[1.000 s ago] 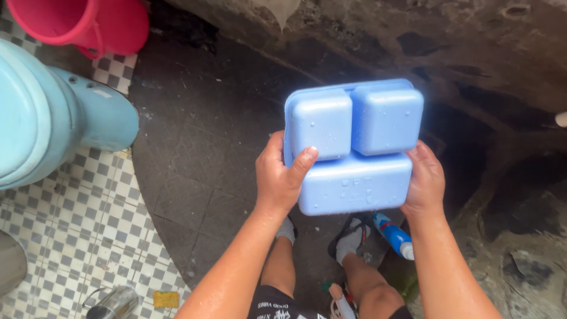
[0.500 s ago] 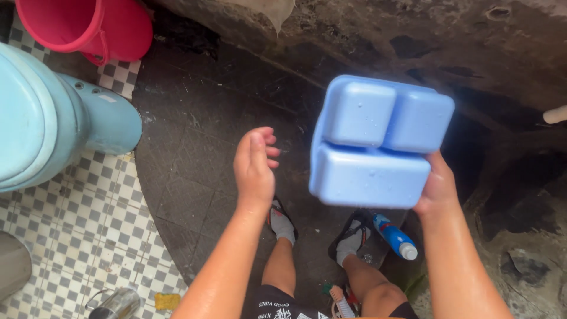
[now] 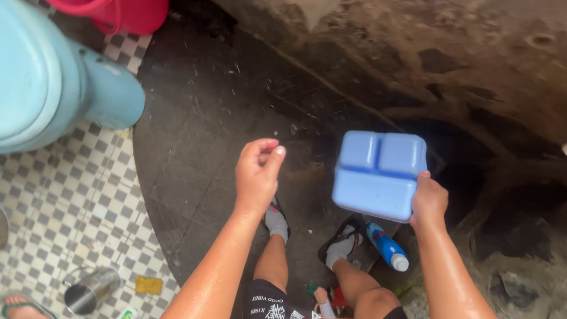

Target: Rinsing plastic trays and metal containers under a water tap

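One view is all you have, from the head camera looking down past your knees. Your right hand [image 3: 429,201] alone holds the pale blue three-compartment plastic tray [image 3: 379,173], pinched at its lower right corner, bottom side up, in the air above the floor. Your left hand [image 3: 256,176] holds nothing; its fingers are loosely curled, thumb near the fingertips, well apart from the tray.

The tray and your forearms look wet, so a one-corner grip could slip, and the tray would likely drop onto the dark wet stone floor [image 3: 207,130] or onto the blue spray bottle with a white cap [image 3: 386,246] lying just beside your foot. That bottle could also roll underfoot.

Beneath you the dark slab meets black-and-white checkered tiles [image 3: 71,195] on your left. A light blue ceramic toilet [image 3: 53,88] stands there, a red plastic bucket [image 3: 127,13] behind it. A shiny metal cup [image 3: 88,289] and a yellow sponge [image 3: 148,285] lie on the tiles. A rough, stained wall [image 3: 443,53] rises ahead.
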